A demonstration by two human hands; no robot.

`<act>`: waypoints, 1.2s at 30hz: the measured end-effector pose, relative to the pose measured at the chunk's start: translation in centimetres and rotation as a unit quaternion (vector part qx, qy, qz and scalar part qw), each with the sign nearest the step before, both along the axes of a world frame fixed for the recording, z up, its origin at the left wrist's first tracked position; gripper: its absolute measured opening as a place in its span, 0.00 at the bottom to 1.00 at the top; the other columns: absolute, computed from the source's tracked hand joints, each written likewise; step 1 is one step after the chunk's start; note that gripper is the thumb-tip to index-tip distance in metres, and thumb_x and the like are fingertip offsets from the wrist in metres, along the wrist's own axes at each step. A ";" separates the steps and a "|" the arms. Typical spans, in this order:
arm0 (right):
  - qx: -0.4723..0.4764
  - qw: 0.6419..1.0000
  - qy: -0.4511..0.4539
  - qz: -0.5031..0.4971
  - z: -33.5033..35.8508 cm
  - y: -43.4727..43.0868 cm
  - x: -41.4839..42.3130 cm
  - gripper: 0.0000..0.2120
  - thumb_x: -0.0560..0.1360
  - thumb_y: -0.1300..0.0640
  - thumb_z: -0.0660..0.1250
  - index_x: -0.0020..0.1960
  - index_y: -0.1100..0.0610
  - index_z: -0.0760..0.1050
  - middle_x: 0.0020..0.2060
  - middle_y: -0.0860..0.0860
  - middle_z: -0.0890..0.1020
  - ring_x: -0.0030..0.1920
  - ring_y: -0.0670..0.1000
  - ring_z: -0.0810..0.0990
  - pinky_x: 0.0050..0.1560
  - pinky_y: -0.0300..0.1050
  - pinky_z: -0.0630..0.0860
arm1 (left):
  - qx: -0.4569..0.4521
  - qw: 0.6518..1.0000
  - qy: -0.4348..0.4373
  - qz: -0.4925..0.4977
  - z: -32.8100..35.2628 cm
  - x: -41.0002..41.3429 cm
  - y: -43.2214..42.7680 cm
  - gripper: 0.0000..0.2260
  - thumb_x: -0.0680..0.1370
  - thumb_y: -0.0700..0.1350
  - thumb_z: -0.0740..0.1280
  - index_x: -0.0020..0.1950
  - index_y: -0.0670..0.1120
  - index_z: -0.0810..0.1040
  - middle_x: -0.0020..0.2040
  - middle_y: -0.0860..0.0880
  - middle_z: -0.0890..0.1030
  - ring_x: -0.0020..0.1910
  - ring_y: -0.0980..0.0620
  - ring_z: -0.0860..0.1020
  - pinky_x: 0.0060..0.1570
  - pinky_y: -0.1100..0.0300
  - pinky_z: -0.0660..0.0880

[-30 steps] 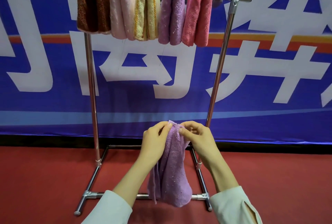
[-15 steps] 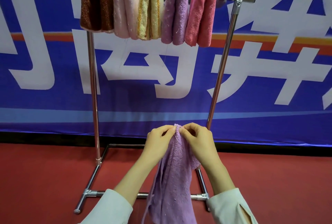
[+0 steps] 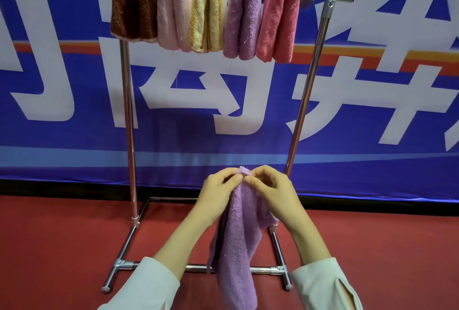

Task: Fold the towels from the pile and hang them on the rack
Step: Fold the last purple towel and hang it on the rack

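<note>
Both hands are held close together low in front of the rack (image 3: 129, 135). The top edge of a loose purple towel (image 3: 236, 247) is pinched by the left hand (image 3: 216, 195) and the right hand (image 3: 270, 193), with the fingers of each curled in around a small peak of cloth. The two hands are almost touching at the fingertips. The rest of the loose purple towel is left hanging down between the forearms, in front of the rack's base bar, above the red floor (image 3: 62, 247).

Five folded towels are draped side by side over the top bar: a brown towel (image 3: 131, 4), a pale pink towel (image 3: 173, 9), a yellow towel (image 3: 207, 9), a hung purple towel (image 3: 244, 11) and a coral towel (image 3: 279, 16). Each is pressed against its neighbour. A stretch of bare bar is seen to the right of the coral towel. A blue banner (image 3: 248, 115) with large white characters is stretched behind the rack. White sleeves (image 3: 323, 285) are worn on both arms.
</note>
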State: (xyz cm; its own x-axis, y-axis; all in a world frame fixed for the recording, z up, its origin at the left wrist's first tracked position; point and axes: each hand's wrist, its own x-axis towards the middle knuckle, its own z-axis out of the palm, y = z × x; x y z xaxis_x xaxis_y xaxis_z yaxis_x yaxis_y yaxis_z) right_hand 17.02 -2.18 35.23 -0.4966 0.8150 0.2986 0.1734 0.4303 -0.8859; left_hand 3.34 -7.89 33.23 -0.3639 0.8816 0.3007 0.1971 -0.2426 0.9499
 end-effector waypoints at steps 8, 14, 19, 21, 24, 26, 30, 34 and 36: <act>0.039 0.977 -0.205 0.052 -2.0 1.4 1.0 0.11 0.72 0.52 0.72 0.38 0.59 0.75 0.31 0.47 0.72 0.34 0.45 0.66 0.37 0.44 0.65 | 0.044 0.987 -0.118 0.104 1.5 -1.4 -0.1 0.11 0.80 0.38 0.59 0.44 0.47 0.79 0.42 0.50 0.80 0.43 0.55 0.75 0.48 0.60 0.71; 0.154 0.967 -0.204 -0.001 -0.8 1.0 1.4 0.18 0.70 0.51 0.75 0.31 0.51 0.67 0.26 0.46 0.67 0.31 0.45 0.64 0.33 0.38 0.62 | 0.022 0.983 -0.107 0.144 0.6 -3.1 0.3 0.11 0.81 0.40 0.59 0.45 0.48 0.79 0.46 0.47 0.81 0.47 0.50 0.76 0.53 0.50 0.73; 0.174 0.959 -0.222 -0.013 -0.2 1.0 2.2 0.12 0.66 0.46 0.77 0.42 0.49 0.76 0.40 0.46 0.76 0.46 0.47 0.74 0.49 0.40 0.68 | 0.029 0.978 -0.109 0.175 0.2 -4.5 0.3 0.11 0.81 0.40 0.58 0.46 0.49 0.79 0.46 0.47 0.80 0.47 0.50 0.75 0.51 0.53 0.70; 0.149 0.962 -0.227 0.002 -0.1 1.1 2.5 0.12 0.66 0.47 0.77 0.44 0.47 0.75 0.45 0.49 0.78 0.49 0.48 0.76 0.47 0.38 0.68 | 0.030 0.978 -0.099 0.179 0.2 -4.9 0.2 0.11 0.81 0.40 0.58 0.47 0.49 0.79 0.46 0.49 0.80 0.47 0.51 0.75 0.51 0.54 0.70; 0.152 0.961 -0.230 0.014 -0.1 1.2 2.6 0.11 0.68 0.49 0.77 0.45 0.48 0.76 0.47 0.49 0.78 0.51 0.48 0.76 0.48 0.34 0.68 | 0.028 0.980 -0.078 0.183 0.3 -5.2 0.1 0.10 0.82 0.41 0.58 0.49 0.48 0.78 0.47 0.49 0.80 0.49 0.50 0.75 0.53 0.54 0.71; 0.160 0.963 -0.216 0.012 0.0 1.3 2.5 0.10 0.68 0.50 0.76 0.44 0.50 0.77 0.44 0.47 0.78 0.52 0.46 0.74 0.48 0.28 0.66 | 0.027 0.979 -0.074 0.189 0.3 -5.3 0.0 0.09 0.82 0.41 0.58 0.50 0.48 0.77 0.48 0.50 0.79 0.50 0.50 0.76 0.55 0.53 0.71; 0.162 0.968 -0.192 -0.013 -0.2 1.6 2.6 0.12 0.67 0.51 0.77 0.36 0.52 0.74 0.41 0.49 0.79 0.50 0.48 0.72 0.47 0.26 0.65 | 0.019 0.981 -0.062 0.185 0.0 -5.3 0.1 0.09 0.82 0.42 0.58 0.51 0.48 0.78 0.48 0.49 0.80 0.51 0.49 0.76 0.55 0.52 0.71; 0.139 0.974 -0.180 -0.010 -0.2 1.7 2.8 0.09 0.71 0.53 0.74 0.37 0.52 0.76 0.45 0.48 0.79 0.53 0.47 0.74 0.48 0.25 0.65 | 0.021 0.982 -0.066 0.177 -0.2 -5.3 0.4 0.10 0.82 0.41 0.58 0.50 0.49 0.79 0.48 0.48 0.80 0.49 0.49 0.76 0.54 0.52 0.71; 0.138 0.974 -0.177 0.000 -0.4 1.8 2.9 0.06 0.72 0.53 0.73 0.40 0.54 0.79 0.48 0.48 0.79 0.58 0.45 0.73 0.52 0.28 0.64 | 0.021 0.983 -0.071 0.169 -0.2 -5.1 0.4 0.11 0.82 0.42 0.58 0.47 0.51 0.78 0.47 0.49 0.80 0.49 0.50 0.76 0.53 0.52 0.71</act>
